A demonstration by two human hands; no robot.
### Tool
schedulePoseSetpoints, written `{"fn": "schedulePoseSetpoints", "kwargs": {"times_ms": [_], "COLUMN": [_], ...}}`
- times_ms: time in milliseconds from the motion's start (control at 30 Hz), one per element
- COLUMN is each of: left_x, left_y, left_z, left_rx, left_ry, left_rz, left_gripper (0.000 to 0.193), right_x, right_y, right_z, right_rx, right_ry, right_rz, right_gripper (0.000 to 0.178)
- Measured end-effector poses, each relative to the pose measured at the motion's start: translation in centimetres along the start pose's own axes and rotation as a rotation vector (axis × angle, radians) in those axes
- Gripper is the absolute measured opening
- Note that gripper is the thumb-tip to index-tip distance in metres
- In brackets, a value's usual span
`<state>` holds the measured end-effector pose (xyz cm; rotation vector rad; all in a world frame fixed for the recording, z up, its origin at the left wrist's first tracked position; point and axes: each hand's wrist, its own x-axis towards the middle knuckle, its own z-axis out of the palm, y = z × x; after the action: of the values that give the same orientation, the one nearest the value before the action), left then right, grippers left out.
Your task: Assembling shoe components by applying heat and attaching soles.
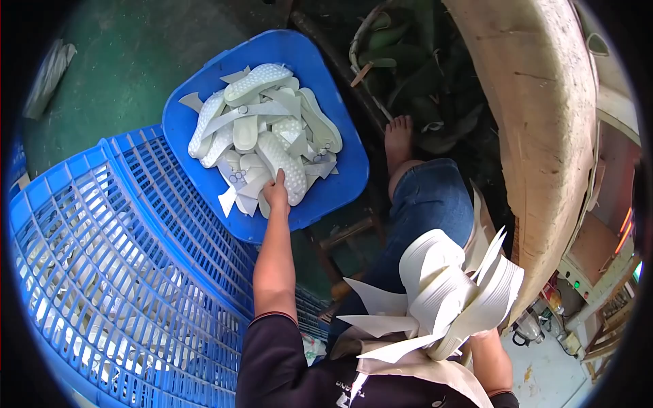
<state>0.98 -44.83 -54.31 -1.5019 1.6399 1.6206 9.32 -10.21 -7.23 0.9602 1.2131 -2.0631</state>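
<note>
My left hand point(276, 195) reaches down into a blue plastic tub point(204, 178). Its thumb lies on the near end of a white slipper sole with a bumpy face point(277, 158), while the fingers curl out of sight beneath. Around it lies a heap of similar white soles with loose pointed strap flaps point(248, 129). Against my lap, my right hand point(484, 336) holds a bundle of white slipper soles point(442, 285) with ridged edges and flaps sticking out; most of that hand is hidden behind the bundle.
A large blue slatted crate point(129, 224) full of white pieces stands at the left, against the tub. A wooden stool point(350, 234) is below my left arm. A thick pale curved edge point(544, 102) rises at the right, near my bare foot point(399, 139).
</note>
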Motion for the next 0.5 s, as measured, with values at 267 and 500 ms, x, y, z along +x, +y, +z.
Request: {"fn": "schedulePoseSetpoints", "kwargs": {"times_ms": [267,500], "left_x": [-2.8,-9.4], "left_y": [0.9,1.5], "left_z": [0.7,-4.1], "left_rx": [-0.490,-0.727], "left_ry": [-0.042,-0.336], "left_rz": [-0.212,-0.277], "left_gripper": [0.043,0.040], "right_x": [-0.3,-2.9], "right_y": [-0.6,0.1], "right_z": [3.6,2.0], "right_rx": [0.205,0.305], "right_ry": [0.319,0.164], "right_rz": [-0.048,-0.178], "right_gripper": [0.099,0.087]}}
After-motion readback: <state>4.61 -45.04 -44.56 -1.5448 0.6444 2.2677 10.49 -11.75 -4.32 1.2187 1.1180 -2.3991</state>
